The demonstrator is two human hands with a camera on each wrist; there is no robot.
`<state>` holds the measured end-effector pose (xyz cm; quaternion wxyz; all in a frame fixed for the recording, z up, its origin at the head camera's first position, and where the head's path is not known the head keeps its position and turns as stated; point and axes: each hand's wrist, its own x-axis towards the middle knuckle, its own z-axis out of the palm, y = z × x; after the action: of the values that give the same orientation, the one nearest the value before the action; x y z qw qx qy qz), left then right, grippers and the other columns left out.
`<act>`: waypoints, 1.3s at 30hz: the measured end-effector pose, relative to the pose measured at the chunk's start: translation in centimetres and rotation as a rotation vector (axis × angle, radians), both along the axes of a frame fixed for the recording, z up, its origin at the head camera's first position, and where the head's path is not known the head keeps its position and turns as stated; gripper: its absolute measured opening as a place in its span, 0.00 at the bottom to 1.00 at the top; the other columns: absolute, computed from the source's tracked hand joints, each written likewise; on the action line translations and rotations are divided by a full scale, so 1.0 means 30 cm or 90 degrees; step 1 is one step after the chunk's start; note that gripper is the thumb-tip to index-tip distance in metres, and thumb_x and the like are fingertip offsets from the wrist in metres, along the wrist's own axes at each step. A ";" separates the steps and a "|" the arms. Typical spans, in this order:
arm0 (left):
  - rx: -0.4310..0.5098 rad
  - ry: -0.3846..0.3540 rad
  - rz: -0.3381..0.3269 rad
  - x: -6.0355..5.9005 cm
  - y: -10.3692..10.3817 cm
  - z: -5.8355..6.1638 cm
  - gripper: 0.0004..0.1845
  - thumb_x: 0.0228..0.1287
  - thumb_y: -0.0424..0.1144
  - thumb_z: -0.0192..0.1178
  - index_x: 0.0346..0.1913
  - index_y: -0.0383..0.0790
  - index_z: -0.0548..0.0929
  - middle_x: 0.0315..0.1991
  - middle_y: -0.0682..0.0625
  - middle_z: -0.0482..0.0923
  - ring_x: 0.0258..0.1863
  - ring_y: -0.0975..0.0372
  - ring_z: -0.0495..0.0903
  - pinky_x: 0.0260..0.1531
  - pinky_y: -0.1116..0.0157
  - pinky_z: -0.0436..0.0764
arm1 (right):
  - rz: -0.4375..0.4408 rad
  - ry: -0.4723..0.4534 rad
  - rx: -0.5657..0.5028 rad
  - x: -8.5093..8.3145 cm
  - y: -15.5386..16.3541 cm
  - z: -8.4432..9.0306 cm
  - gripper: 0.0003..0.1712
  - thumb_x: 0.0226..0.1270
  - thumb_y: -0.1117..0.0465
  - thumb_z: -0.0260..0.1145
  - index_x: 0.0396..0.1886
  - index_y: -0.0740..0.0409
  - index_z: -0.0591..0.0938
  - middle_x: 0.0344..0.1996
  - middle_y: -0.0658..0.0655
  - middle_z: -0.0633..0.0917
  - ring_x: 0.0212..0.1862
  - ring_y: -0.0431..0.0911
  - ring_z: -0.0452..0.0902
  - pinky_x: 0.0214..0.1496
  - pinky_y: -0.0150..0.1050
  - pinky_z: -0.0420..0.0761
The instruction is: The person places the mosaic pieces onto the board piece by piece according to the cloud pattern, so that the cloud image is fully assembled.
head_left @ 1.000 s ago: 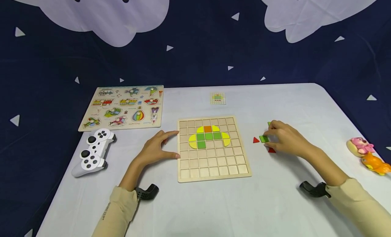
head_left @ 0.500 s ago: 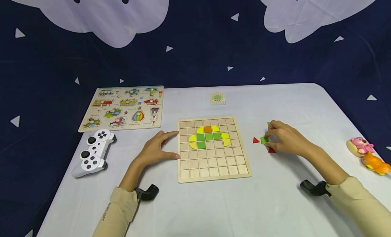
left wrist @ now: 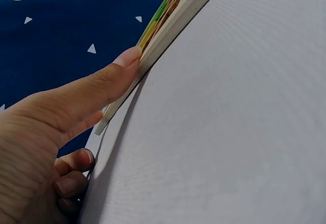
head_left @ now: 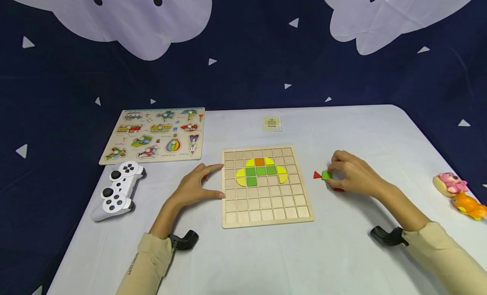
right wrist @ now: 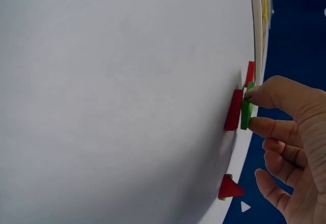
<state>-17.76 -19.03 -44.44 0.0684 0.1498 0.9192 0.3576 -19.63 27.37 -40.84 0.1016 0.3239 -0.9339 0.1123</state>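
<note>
My left hand [head_left: 193, 186] rests at the left side of a wooden grid board [head_left: 269, 202], thumb and index finger spread apart along its edge. In the left wrist view the thumb [left wrist: 109, 81] touches the board's rim. Yellow rounded pieces, an orange square and several green squares lie in the board's upper middle cells. To the right of the board, my right hand [head_left: 354, 173] pinches a green square tile [right wrist: 247, 111] between thumb and index finger. A red triangle [head_left: 317, 175] lies just left of that tile. Another red piece [right wrist: 234, 110] lies partly under the hand.
A small pattern card [head_left: 272, 124] lies behind the board. A vehicle puzzle board [head_left: 161, 136] and a white game controller [head_left: 119, 189] are at left. Pink [head_left: 450, 183] and orange toys [head_left: 469, 205] sit at the right edge. Another red triangle [right wrist: 230, 187] shows in the right wrist view.
The green tile has turned and shifted slightly left in my right hand's fingers, close to the red triangle. A green piece behind that hand is now hidden. My left hand has stayed put.
</note>
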 end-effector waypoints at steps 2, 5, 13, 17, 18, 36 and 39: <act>0.000 -0.001 0.000 0.000 0.001 0.000 0.48 0.41 0.56 0.80 0.70 0.53 0.73 0.33 0.51 0.62 0.30 0.60 0.61 0.33 0.61 0.61 | 0.004 0.010 -0.009 -0.002 -0.004 0.001 0.12 0.44 0.59 0.79 0.28 0.57 0.87 0.36 0.51 0.76 0.39 0.43 0.71 0.39 0.45 0.76; -0.001 -0.002 0.001 0.000 0.001 0.000 0.48 0.41 0.56 0.80 0.70 0.53 0.73 0.33 0.51 0.62 0.30 0.60 0.61 0.33 0.61 0.61 | 0.008 0.019 -0.024 -0.003 -0.010 0.006 0.12 0.44 0.59 0.80 0.29 0.57 0.87 0.36 0.51 0.76 0.39 0.43 0.71 0.40 0.45 0.77; 0.001 -0.004 0.003 0.001 0.000 0.004 0.48 0.41 0.56 0.80 0.70 0.53 0.73 0.33 0.51 0.62 0.31 0.60 0.61 0.34 0.61 0.61 | 0.013 0.001 -0.056 0.001 -0.055 0.019 0.11 0.45 0.60 0.79 0.31 0.56 0.88 0.38 0.49 0.76 0.43 0.41 0.70 0.42 0.44 0.76; 0.000 -0.004 0.004 0.001 0.001 0.005 0.48 0.41 0.56 0.80 0.70 0.53 0.73 0.33 0.50 0.62 0.31 0.60 0.61 0.34 0.61 0.61 | 0.021 -0.019 -0.055 0.001 -0.097 0.026 0.11 0.46 0.59 0.78 0.31 0.55 0.88 0.39 0.49 0.75 0.42 0.41 0.70 0.40 0.43 0.76; -0.001 -0.004 0.004 0.001 0.001 0.005 0.48 0.41 0.56 0.80 0.70 0.53 0.73 0.33 0.50 0.62 0.31 0.60 0.62 0.34 0.61 0.61 | 0.025 -0.021 -0.055 0.001 -0.109 0.027 0.11 0.46 0.59 0.78 0.31 0.56 0.88 0.38 0.49 0.75 0.41 0.41 0.69 0.39 0.42 0.75; 0.002 0.000 0.001 0.000 0.002 0.001 0.48 0.41 0.57 0.80 0.69 0.54 0.74 0.34 0.50 0.63 0.32 0.60 0.62 0.34 0.61 0.62 | 0.146 -0.027 -0.067 -0.028 -0.312 0.034 0.11 0.49 0.58 0.78 0.32 0.58 0.88 0.36 0.50 0.75 0.39 0.41 0.68 0.40 0.39 0.74; 0.002 0.000 0.000 0.000 0.002 0.002 0.47 0.41 0.57 0.80 0.69 0.54 0.74 0.34 0.50 0.63 0.32 0.60 0.62 0.34 0.61 0.62 | 0.157 -0.031 -0.063 -0.031 -0.337 0.032 0.11 0.50 0.59 0.77 0.32 0.58 0.87 0.36 0.51 0.75 0.39 0.42 0.69 0.41 0.39 0.74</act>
<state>-17.77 -18.97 -44.38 0.0681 0.1495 0.9188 0.3588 -20.55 17.26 -39.87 0.0802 0.4282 -0.8824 0.1775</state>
